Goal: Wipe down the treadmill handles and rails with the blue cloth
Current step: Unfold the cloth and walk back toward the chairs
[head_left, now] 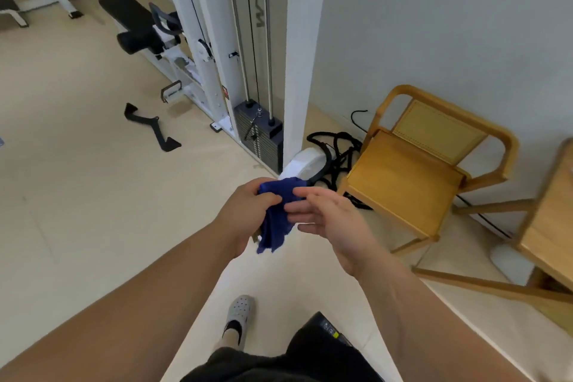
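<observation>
The left grip is curled round the blue cloth, thumb over the upper bunch, and the rest of the cloth hangs down in loose folds below the fist. The right grip faces it, palm turned inward, fingers straight and slightly spread. Its fingertips touch the right edge of the cloth; whether the thumb also pinches the fabric I cannot tell. Both are held in the air above the pale floor.

Just beyond the cloth lies a white housing with a black rim, and behind that a tangle of black cords. Farther ahead of the left grip rises a white cable machine, with its weight stack at the base. A black strap handle lies on the floor well to the left of the left grip. To the right of the right grip a wooden chair stands against the wall. Below both, near the person, a foot in a grey clog is planted on the floor.
</observation>
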